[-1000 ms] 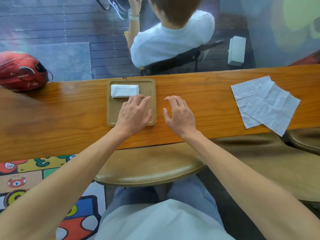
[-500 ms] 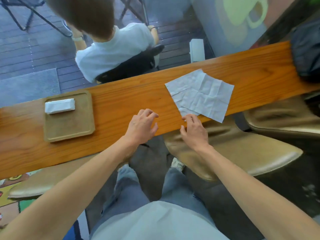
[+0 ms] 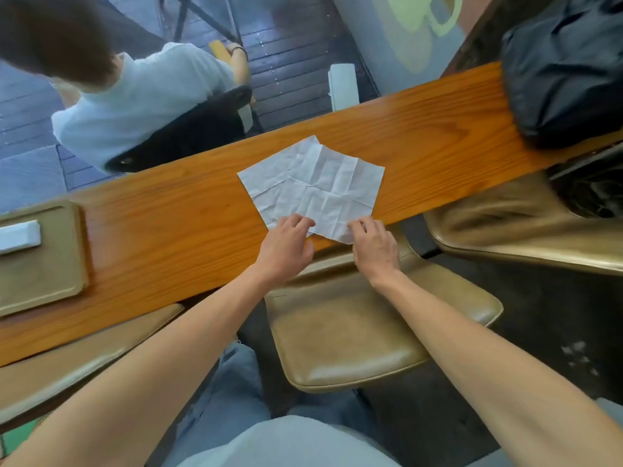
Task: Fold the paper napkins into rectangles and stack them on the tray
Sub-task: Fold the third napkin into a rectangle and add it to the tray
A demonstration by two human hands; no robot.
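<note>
Two unfolded white napkins [image 3: 315, 183] lie overlapping and creased on the wooden counter [image 3: 168, 230], their near corner hanging over the front edge. My left hand [image 3: 286, 247] touches the near edge of the napkins with bent fingertips, thumb apart. My right hand [image 3: 374, 251] has its fingertips on the near corner of the top napkin. Far to the left sits the tan tray [image 3: 47, 274], with one folded napkin [image 3: 18, 235] lying on its back part.
A black bag [image 3: 556, 62] sits on the counter's right end. Tan stools [image 3: 354, 332] stand under the counter's front edge. Beyond the counter, a person in a white shirt [image 3: 135, 106] is seated with their back to me.
My view and both hands have swung right, away from the tray. The hands went from bare counter onto the near edge of the unfolded napkins.
</note>
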